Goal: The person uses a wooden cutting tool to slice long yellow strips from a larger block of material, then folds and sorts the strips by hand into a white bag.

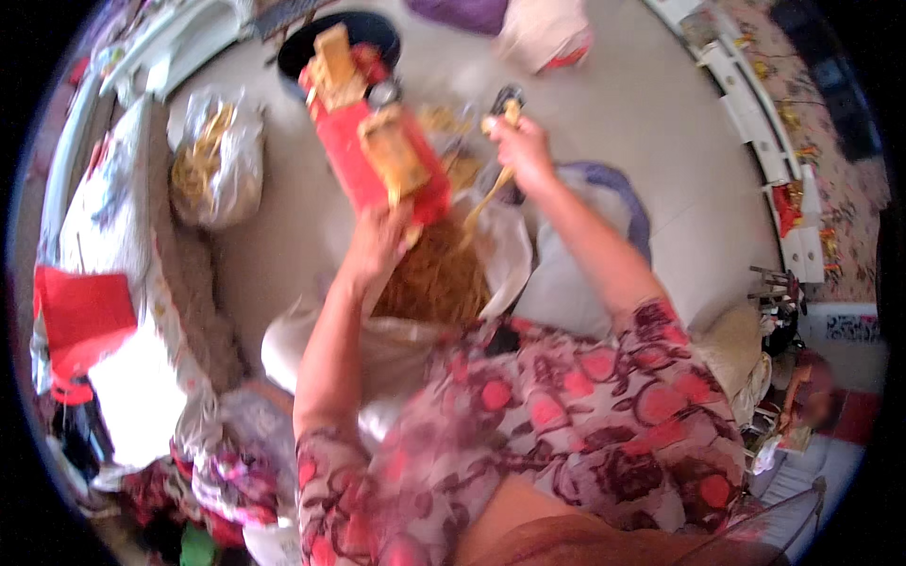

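Note:
My left hand (382, 236) is closed at the lower edge of a red board (347, 141), just below a tan block (392, 156). A small yellow piece shows beside its fingers; what it grips is blurred. My right hand (522, 151) is raised to the right, its fingers closed round a yellow strand (493, 196) that hangs toward an open white sack (510, 247). A dark object (510, 97) shows just beyond its fingertips; I cannot tell whether it is held. Many brownish strands (429, 283) fill the sack in front of me.
Behind the board stands a dark round tub (377, 30) with another tan block (333, 52) over it. A clear plastic bag of yellow strands (222, 160) lies on the floor at left. A grey cushion-like thing (576, 274) is beside the sack; a pale bag (547, 36) sits at the far side.

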Available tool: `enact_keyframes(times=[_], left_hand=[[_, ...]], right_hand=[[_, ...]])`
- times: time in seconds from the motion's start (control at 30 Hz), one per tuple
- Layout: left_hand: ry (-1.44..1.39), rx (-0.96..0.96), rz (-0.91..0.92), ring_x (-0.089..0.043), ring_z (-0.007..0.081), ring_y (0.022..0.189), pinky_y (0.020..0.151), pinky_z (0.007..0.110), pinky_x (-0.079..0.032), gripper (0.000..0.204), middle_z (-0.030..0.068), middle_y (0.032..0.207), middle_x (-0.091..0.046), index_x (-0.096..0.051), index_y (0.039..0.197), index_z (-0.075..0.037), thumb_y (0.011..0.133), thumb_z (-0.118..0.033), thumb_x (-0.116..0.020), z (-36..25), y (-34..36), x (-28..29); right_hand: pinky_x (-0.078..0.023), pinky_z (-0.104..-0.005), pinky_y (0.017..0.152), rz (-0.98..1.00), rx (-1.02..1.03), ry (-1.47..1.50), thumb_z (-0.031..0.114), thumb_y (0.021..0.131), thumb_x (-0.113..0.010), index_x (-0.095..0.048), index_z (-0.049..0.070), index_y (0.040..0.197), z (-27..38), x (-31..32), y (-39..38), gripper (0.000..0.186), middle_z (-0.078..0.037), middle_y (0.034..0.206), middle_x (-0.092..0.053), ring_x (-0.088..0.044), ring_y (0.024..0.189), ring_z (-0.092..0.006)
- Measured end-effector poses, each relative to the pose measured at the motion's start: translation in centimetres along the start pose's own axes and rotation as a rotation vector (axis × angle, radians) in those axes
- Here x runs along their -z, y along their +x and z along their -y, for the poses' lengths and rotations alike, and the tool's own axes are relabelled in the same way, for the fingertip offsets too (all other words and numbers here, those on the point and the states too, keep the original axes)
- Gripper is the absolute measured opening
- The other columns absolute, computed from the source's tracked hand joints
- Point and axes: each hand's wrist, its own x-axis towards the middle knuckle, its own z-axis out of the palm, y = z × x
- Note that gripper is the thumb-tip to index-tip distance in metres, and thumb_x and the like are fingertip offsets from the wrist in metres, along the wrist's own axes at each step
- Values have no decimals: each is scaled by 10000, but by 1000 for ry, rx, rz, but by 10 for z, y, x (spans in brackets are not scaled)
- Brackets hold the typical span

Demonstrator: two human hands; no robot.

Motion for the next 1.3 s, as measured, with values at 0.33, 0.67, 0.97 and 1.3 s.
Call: enact_keyframes(times=[0.33,0.67,0.97,1.3], left_hand=[[269,-197,366,-583,189,867,764,317,-469,331,137,983,-601,-565,1058,16,920,-275,-491,39,-13,-42],[-1162,236,372,-570,223,944,810,359,-473,379,109,1066,-567,-524,1091,-32,933,-348,-387,55,-14,-64],[-950,398,216,-569,147,704,593,331,-454,236,30,860,-605,-584,940,-75,914,-249,-427,55,-9,-60],[491,-614,-338,-559,378,892,754,401,-469,257,195,953,-585,-562,1001,-43,751,-37,-503,-16,-32,-32]], right_hand=[[-452,-293,521,156,147,-322,183,926,-426,-456,28,826,-46,2,-19,187,-29,662,-519,-517,573,-136],[-460,-312,760,579,631,-587,110,846,-579,-589,9,955,-32,-35,-133,150,-131,914,-604,-595,838,-248],[-457,-374,663,518,417,-375,163,889,-508,-544,11,902,-33,-50,-131,157,-173,803,-608,-603,752,-314],[-412,-316,564,472,265,-139,179,907,-479,-506,47,890,-52,-48,-100,136,-49,726,-502,-488,579,-161]])
